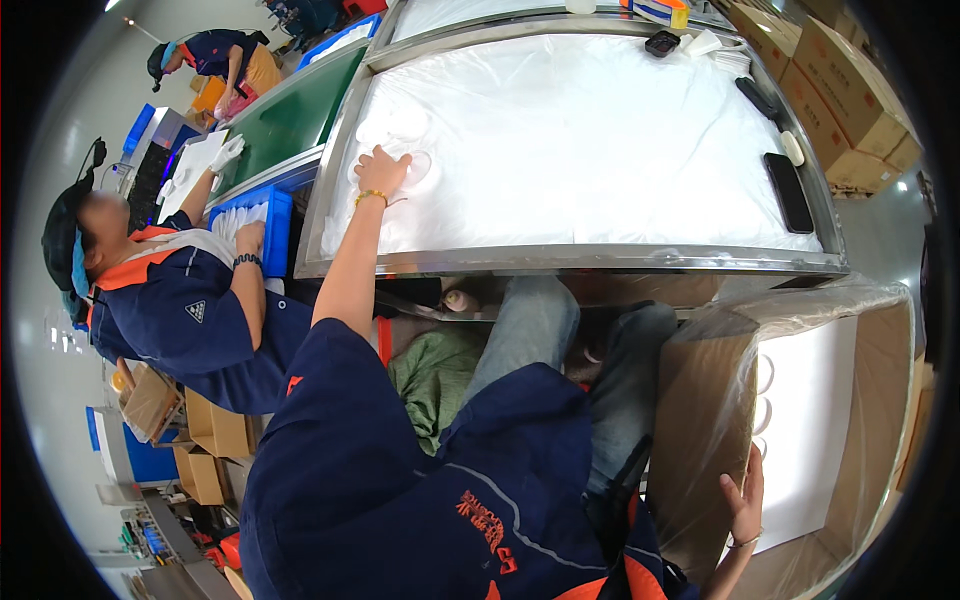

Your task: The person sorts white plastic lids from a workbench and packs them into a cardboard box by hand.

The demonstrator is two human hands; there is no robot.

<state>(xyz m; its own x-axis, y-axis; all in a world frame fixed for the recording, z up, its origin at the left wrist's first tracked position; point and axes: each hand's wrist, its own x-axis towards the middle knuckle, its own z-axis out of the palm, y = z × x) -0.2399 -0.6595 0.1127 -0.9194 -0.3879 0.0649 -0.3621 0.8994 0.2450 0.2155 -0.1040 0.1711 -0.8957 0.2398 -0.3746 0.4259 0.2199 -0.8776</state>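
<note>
My left hand [382,172] reaches to the left end of the white-covered table [590,140]. Its fingers are spread over several pale round pieces [395,125], and a ring-shaped piece [420,165] shows beside the fingertips. What lies under the palm is hidden. Low on the right, my right hand [743,508] is at the near left side of a plastic-lined cardboard box [705,420], fingers stretched out and apart. Inside the box is a white sheet [815,430] with white round-edged pieces [764,412] along its left side, close to my fingertips.
A phone [788,193], a black case-like object [755,97] and a tape roll [660,12] lie by the table's metal rim. At left, a co-worker [200,290] handles white pieces in a blue bin [275,225]. Another person [215,60] bends beyond the green surface [290,120]. Cartons [840,90] stand at right.
</note>
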